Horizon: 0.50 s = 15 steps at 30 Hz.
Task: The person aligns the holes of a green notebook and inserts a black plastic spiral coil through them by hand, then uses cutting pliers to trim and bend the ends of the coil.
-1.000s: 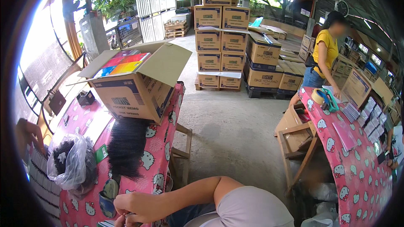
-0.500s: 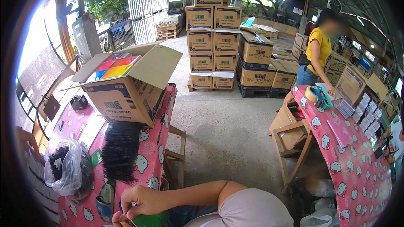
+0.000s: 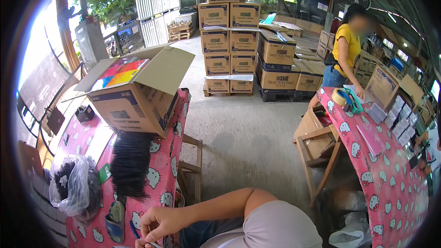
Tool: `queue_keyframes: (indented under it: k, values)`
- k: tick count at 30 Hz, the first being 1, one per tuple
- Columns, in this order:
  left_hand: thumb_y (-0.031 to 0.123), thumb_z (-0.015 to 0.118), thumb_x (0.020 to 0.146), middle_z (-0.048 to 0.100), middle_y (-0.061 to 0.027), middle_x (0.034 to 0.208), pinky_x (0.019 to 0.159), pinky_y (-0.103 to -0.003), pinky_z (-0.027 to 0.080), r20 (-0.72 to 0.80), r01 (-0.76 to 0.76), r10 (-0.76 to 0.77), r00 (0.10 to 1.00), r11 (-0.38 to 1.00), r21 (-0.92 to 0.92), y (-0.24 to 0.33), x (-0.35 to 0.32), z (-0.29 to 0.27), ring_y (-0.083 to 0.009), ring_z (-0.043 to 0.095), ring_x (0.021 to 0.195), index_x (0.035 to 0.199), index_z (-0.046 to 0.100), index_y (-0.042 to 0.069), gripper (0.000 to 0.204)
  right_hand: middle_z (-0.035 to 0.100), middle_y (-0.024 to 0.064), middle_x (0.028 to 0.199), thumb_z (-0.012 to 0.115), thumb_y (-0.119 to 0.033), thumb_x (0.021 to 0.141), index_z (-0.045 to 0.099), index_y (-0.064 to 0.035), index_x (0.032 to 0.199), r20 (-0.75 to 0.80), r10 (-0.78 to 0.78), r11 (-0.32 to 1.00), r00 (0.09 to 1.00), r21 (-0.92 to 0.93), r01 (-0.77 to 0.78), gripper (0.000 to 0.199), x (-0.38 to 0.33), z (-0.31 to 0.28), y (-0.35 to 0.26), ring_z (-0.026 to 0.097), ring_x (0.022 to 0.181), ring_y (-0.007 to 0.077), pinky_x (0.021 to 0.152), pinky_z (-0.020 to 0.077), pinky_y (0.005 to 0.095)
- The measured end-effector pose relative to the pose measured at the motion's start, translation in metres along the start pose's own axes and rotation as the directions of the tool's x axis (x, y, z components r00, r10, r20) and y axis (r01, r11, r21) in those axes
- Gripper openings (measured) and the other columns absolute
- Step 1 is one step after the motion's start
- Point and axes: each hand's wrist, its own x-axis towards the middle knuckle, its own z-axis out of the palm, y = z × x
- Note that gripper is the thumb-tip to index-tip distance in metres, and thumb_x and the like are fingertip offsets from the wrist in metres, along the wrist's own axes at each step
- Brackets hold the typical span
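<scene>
Your right hand (image 3: 161,222) is at the near edge of the pink cat-print tablecloth (image 3: 87,222), thumb and fingers bent close together at 1 thin pale piece (image 3: 155,245) by the frame's lower rim; I cannot tell whether they have hold of it. A narrow blue strip (image 3: 133,230) curves beside your knuckles. Only a sliver of your left hand (image 3: 140,244) seems to show, its grip unreadable. To the left lies a blue-green slipper-shaped item (image 3: 115,224); beyond it are black spiral bindings (image 3: 131,165) and 1 open cardboard carton (image 3: 133,110).
</scene>
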Motion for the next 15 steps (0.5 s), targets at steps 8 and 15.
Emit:
queue_keyframes:
  k: [8,15]
  values:
    - [0.024,0.061,0.092,0.05,0.0029,0.071,0.058,-0.02,0.034,0.194,-0.01,-0.017,0.981,0.991,0.135,0.006,0.007,0.013,-0.0061,0.042,0.065,0.083,0.057,0.003,0.023,0.062,0.0058,0.067,0.067,-0.015,0.082,0.061,0.0022,0.081,0.163,0.237,0.958,0.958,0.125,-0.259,0.018,-0.016,-0.026,0.018,0.059,0.052,0.0103,0.041,0.0437,0.0217]
    - [0.017,0.065,0.087,0.063,-0.0048,0.073,0.06,-0.026,0.045,0.273,-0.132,-0.043,0.961,0.796,0.59,0.016,0.017,0.041,-0.0119,0.055,0.065,0.088,0.066,0.001,0.017,0.061,0.0072,0.06,0.067,-0.011,0.074,0.062,0.0003,0.072,0.041,0.431,0.902,0.902,0.009,-0.431,0.013,-0.023,-0.046,0.056,0.057,0.048,0.0119,0.04,0.0402,0.0234]
